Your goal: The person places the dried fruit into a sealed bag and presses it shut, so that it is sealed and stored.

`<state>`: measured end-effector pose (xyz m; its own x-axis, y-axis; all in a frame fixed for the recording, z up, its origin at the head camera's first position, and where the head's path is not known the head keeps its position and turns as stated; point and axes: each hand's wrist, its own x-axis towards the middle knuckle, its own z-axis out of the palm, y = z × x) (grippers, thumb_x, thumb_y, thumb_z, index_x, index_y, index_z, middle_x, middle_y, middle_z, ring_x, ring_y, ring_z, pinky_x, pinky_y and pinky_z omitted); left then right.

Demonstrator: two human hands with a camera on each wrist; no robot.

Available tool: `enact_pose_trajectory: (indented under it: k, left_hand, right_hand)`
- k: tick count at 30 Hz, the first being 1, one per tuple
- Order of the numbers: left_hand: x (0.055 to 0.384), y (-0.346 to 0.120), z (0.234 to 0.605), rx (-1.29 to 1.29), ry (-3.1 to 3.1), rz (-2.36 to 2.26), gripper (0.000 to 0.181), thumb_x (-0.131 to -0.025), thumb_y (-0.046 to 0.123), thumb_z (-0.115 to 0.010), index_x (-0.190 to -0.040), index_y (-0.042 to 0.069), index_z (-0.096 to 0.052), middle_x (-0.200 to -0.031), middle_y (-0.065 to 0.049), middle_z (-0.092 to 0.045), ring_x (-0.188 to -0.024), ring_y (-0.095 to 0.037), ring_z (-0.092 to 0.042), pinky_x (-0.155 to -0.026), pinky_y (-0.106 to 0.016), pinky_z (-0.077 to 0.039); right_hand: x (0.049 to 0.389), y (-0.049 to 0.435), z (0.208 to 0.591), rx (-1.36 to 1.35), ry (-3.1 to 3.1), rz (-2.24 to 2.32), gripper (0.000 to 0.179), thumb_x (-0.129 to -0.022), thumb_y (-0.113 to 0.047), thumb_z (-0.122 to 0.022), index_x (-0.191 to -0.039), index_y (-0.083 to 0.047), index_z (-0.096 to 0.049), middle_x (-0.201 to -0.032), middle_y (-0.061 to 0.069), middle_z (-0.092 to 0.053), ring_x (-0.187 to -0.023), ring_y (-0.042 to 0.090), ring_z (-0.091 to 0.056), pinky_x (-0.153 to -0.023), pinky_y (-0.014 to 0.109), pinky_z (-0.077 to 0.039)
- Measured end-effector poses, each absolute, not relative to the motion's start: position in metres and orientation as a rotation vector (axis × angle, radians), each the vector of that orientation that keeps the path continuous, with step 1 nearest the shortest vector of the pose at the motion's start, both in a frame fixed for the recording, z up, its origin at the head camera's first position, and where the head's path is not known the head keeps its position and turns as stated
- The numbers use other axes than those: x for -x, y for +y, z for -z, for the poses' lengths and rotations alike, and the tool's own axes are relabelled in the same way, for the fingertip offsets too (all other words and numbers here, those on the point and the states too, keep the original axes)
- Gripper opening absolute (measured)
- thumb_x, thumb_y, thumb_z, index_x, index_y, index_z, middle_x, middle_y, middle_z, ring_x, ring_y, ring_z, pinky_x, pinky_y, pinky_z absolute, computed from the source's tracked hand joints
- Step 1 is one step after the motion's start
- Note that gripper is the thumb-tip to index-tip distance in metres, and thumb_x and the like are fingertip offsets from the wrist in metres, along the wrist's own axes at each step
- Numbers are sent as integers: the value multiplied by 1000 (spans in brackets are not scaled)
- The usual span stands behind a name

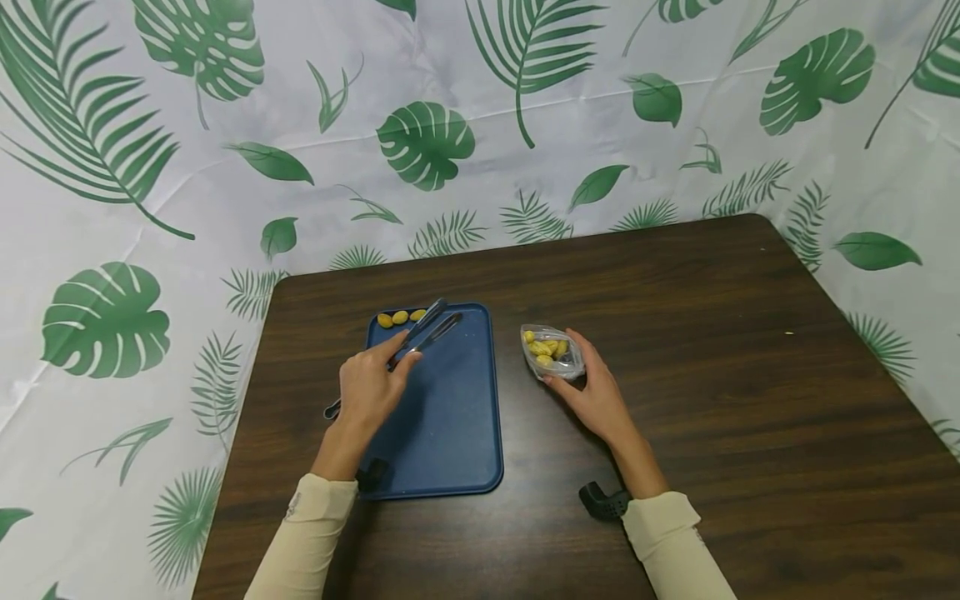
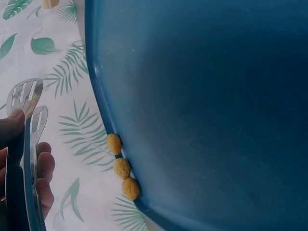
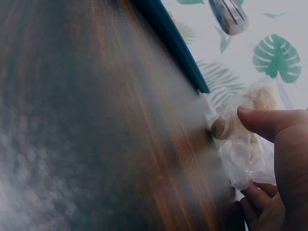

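Observation:
My left hand (image 1: pixel 369 387) grips metal tongs (image 1: pixel 442 327) over the upper left part of a blue tray (image 1: pixel 453 425). The slotted tips of the tongs stand slightly apart with nothing between them, as the left wrist view shows. Three small yellow oval pieces (image 2: pixel 122 168) lie in a row along the tray's far edge. To the right of the tray, my right hand (image 1: pixel 600 400) holds a clear plastic bag (image 1: pixel 573 367) between thumb and fingers. Several yellow pieces (image 1: pixel 545 348) show through the bag and at its mouth, which faces the tray.
The tray lies on the left half of a dark wood-grain table (image 1: pixel 712 350). Behind the table hangs a white cloth (image 1: pixel 525 158) with green leaf prints. A black wrist mount (image 1: pixel 603 502) juts out from the right sleeve, low over the table.

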<state>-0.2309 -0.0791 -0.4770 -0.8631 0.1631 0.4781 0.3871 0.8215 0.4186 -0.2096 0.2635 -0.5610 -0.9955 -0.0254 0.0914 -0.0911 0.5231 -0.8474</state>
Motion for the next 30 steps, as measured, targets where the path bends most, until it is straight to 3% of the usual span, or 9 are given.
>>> enact_pose_trajectory:
  k: [4, 10, 18, 30]
  left_hand:
    - [233, -82, 481, 383, -2588, 706, 40, -90, 23, -81, -124, 3, -75, -60, -11, -66, -44, -12, -38, -47, -31, -29]
    - [235, -84, 485, 354, -2607, 709, 40, -91, 23, -80, -125, 3, -75, -53, -7, -59, -43, -13, -36, -48, -31, -27]
    - [240, -87, 488, 300, -2620, 689, 42, -90, 25, -81, -126, 4, -74, -52, -7, -57, -45, -16, -39, -49, -36, -32]
    - [246, -92, 492, 262, -2633, 679, 44, -90, 25, -81, -127, 2, -73, -52, -9, -58, -42, -16, -38, -46, -34, -29]
  right_hand:
    - [210, 263, 561, -107, -2685, -1493, 86, -94, -36, -76, -163, -19, -28, -165, 16, -35, -151, 40, -37, -117, 65, -32]
    - [210, 263, 561, -99, -2685, -1496, 86, -94, -34, -77, -163, -20, -29, -165, 15, -36, -151, 39, -37, -118, 64, -32]
    - [209, 263, 558, -67, -2700, -1480, 88, -92, -34, -79, -163, -17, -30, -170, 18, -25, -157, 41, -25, -119, 69, -27]
    - [208, 262, 555, 42, -2793, -1463, 95, -91, -42, -78, -165, -14, -25, -169, 19, -29, -157, 48, -18, -120, 71, -21]
